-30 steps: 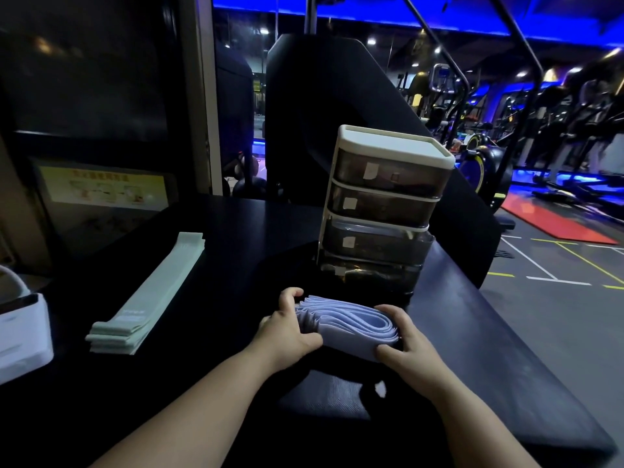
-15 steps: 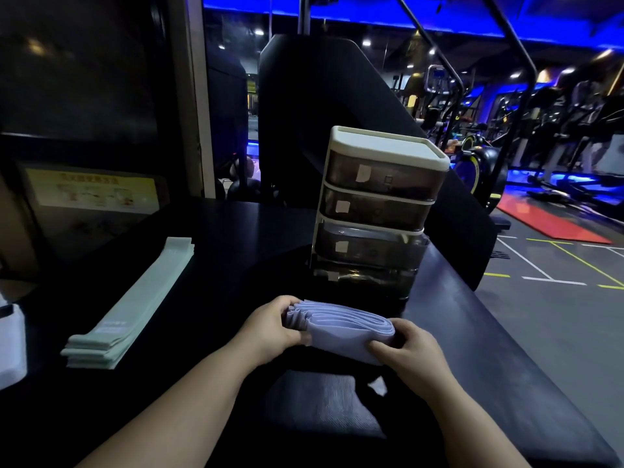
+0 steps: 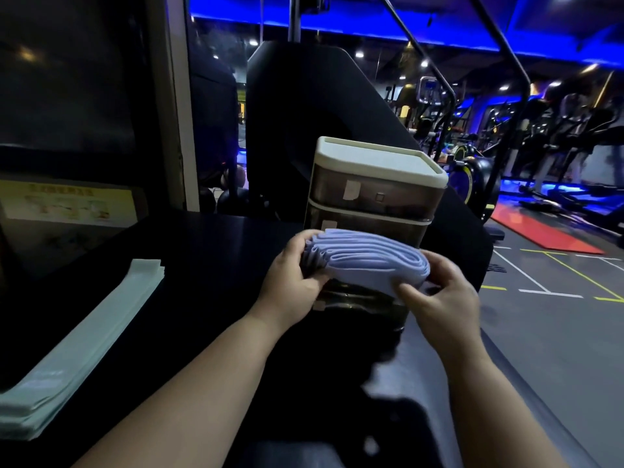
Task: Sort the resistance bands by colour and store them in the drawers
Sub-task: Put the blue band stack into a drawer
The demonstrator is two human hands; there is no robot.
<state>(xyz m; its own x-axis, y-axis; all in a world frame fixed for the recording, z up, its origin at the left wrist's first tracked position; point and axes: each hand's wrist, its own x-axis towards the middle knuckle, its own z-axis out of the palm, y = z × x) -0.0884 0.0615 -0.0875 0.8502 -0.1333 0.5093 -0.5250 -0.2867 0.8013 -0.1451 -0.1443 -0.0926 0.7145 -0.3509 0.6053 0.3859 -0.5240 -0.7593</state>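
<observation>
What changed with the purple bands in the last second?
The left hand and right hand raised the folded lilac bands from level with the bottom drawer of the drawer unit to its middle drawers, still gripping both ends. The green bands stayed on the table; the drawers stayed shut.

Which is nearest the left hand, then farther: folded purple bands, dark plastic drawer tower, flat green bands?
1. Folded purple bands, gripped by the left hand.
2. Dark plastic drawer tower, just behind.
3. Flat green bands, far left.
</observation>
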